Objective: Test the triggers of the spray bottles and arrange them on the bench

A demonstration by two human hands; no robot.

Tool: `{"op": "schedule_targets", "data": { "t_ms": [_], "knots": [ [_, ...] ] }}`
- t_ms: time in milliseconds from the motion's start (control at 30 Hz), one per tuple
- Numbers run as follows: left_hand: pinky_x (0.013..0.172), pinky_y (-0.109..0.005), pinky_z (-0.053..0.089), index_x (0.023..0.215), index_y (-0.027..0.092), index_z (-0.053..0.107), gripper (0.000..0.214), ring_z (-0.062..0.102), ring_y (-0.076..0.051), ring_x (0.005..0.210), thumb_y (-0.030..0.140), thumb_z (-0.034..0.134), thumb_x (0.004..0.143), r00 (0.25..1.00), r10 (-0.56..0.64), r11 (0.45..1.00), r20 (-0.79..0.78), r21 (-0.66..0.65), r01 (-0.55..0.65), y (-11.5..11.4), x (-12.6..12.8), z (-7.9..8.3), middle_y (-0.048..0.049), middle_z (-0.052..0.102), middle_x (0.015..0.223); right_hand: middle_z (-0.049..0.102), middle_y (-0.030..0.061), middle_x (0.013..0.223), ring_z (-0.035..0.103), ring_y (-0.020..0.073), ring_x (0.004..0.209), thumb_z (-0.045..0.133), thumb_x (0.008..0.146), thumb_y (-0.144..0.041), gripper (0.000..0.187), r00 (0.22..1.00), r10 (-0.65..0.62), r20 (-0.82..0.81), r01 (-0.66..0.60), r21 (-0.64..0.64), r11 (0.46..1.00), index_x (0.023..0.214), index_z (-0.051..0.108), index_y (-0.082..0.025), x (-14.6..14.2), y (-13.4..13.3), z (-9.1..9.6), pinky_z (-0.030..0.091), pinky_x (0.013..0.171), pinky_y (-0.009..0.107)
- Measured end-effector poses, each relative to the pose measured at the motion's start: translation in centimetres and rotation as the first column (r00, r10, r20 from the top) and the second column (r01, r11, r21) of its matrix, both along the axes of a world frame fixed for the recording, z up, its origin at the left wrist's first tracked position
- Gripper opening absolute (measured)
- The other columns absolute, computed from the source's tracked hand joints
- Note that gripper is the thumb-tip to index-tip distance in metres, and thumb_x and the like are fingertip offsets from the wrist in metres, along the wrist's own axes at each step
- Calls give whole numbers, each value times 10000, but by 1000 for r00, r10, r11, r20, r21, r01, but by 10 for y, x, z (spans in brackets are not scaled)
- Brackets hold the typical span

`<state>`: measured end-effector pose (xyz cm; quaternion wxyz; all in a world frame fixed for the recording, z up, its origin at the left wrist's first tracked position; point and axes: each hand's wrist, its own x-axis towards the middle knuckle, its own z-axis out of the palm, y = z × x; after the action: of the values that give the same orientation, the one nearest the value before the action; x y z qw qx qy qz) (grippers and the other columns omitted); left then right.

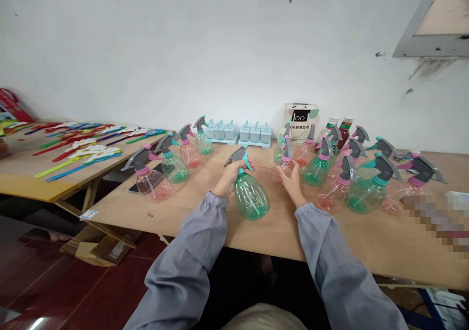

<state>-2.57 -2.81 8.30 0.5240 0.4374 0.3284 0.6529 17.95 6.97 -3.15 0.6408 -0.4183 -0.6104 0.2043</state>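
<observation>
My left hand (230,176) is wrapped around the neck of a green spray bottle (252,198) with a grey and teal trigger head. That bottle is tilted, its base toward the right, in front of me above the table. My right hand (292,182) has its fingers around a pink spray bottle (280,168), which looks upright. To the right of it stand several more pink and green spray bottles, among them a green one (315,171). On the left are other spray bottles, the nearest a pink one (154,184).
Light blue popsicle molds (254,135) sit by the wall beside a printed paper bag (299,120). Behind the right group stand red bottles (343,133). A dark phone-like slab (134,189) lies at left. Colourful plastic sticks (86,166) cover the neighbouring table.
</observation>
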Motion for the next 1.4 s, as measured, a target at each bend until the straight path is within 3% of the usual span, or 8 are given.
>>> {"op": "schedule_targets", "data": {
  "t_ms": [233, 433, 633, 767, 867, 1100, 1233, 1400],
  "knots": [
    [999, -417, 499, 761, 158, 653, 264, 681, -281, 1059, 135, 559, 515, 994, -102, 984, -30, 146, 105, 0, -3, 6, -54, 735, 863, 582, 156, 1295, 563, 272, 1224, 707, 748, -558, 661, 1000, -9, 1, 9, 11, 1000, 1242, 451, -201, 0, -1, 0, 409, 1100, 492],
    [888, -395, 551, 666, 155, 637, 189, 703, -272, 922, 163, 540, 505, 991, -69, 995, -118, 57, 76, -4, -6, 6, -53, 706, 728, 574, 166, 1318, 572, 269, 1225, 703, 751, -553, 682, 1000, 18, -3, -18, -22, 1000, 1264, 435, -194, 0, -4, 2, 410, 1099, 481],
    [996, -403, 490, 770, 154, 689, 263, 688, -268, 1003, 147, 563, 538, 987, -103, 979, -123, 161, 122, -3, -7, 7, -51, 727, 812, 587, 156, 1295, 568, 267, 1226, 701, 753, -567, 675, 1000, 11, 7, -11, -1, 1000, 1257, 447, -196, 0, -6, 3, 411, 1098, 477],
    [906, -373, 514, 638, 165, 636, 128, 687, -253, 916, 167, 558, 536, 992, -16, 992, -128, 125, 32, -2, -8, 9, -43, 686, 708, 583, 156, 1303, 570, 263, 1224, 698, 760, -555, 659, 1000, 18, 9, -18, -12, 1000, 1253, 443, -200, 0, -7, 4, 412, 1097, 475],
    [827, -326, 507, 603, 173, 635, 72, 663, -225, 845, 180, 574, 566, 965, 87, 987, -247, 154, -50, -3, -12, 9, -38, 674, 700, 576, 167, 1306, 560, 271, 1240, 699, 754, -543, 663, 1000, 11, 12, -11, -10, 1000, 1248, 438, -186, 0, -7, 4, 396, 1110, 485],
    [758, -273, 469, 903, 209, 721, 275, 563, -154, 729, 134, 626, 656, 760, 425, 897, -492, 339, -282, 20, -52, -8, -6, 676, 828, 556, 165, 1336, 555, 274, 1253, 694, 752, -577, 685, 999, 39, -21, -40, -23, 999, 1263, 428, -206, -1, -4, 0, 394, 1111, 502],
    [787, -290, 473, 956, 189, 701, 275, 579, -158, 746, 158, 646, 688, 704, 501, 865, -504, 328, -380, 42, -79, -21, -16, 670, 827, 555, 172, 1334, 562, 281, 1244, 703, 740, -583, 708, 999, 39, -31, -40, -41, 998, 1268, 425, -202, -1, -2, -1, 397, 1105, 506],
    [900, -352, 488, 954, 180, 682, 251, 637, -221, 906, 297, 716, 735, 680, 517, 856, -520, 288, -430, 59, -89, -25, -50, 671, 865, 572, 153, 1317, 555, 274, 1247, 705, 741, -581, 690, 1000, 23, -18, -23, -24, 999, 1264, 439, -217, 0, -2, -1, 403, 1100, 498]
  ]
}}
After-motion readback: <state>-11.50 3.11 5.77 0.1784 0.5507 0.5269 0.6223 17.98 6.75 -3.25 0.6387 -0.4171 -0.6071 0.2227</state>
